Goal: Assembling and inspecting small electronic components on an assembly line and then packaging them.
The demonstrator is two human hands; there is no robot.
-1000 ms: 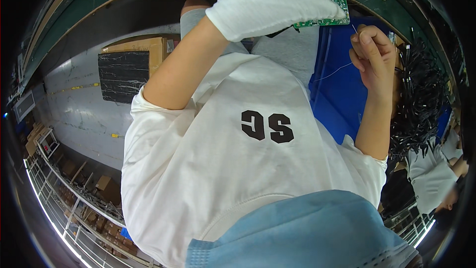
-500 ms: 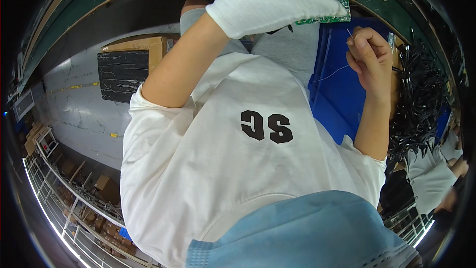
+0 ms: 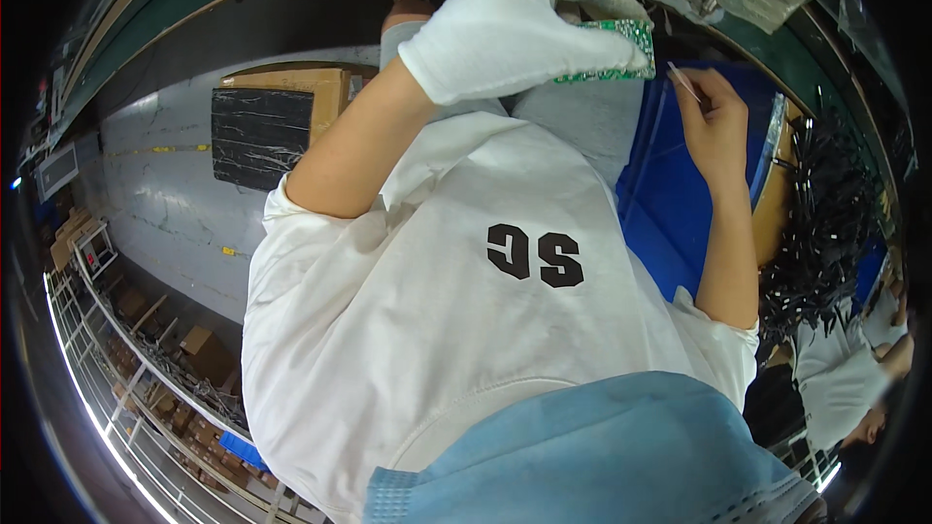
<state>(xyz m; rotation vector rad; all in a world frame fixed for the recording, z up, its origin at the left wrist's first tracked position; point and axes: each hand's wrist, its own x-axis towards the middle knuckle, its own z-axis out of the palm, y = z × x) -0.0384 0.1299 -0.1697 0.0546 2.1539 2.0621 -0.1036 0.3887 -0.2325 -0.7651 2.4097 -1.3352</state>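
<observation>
Pinching green circuit board point(image 3: 638, 39) in gloved left hand point(image 3: 529, 29), above grey-clothed thigh point(image 3: 582, 118); pinching, perhaps, thin pale wire point(image 3: 683, 83) in bare right hand point(image 3: 719, 121), apart from board. Could drop board through loose grip, or bend wire by careless pressing.

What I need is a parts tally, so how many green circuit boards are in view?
1: the green circuit board is in the gloved left hand, left of the bare right hand. Others may be hidden.
</observation>
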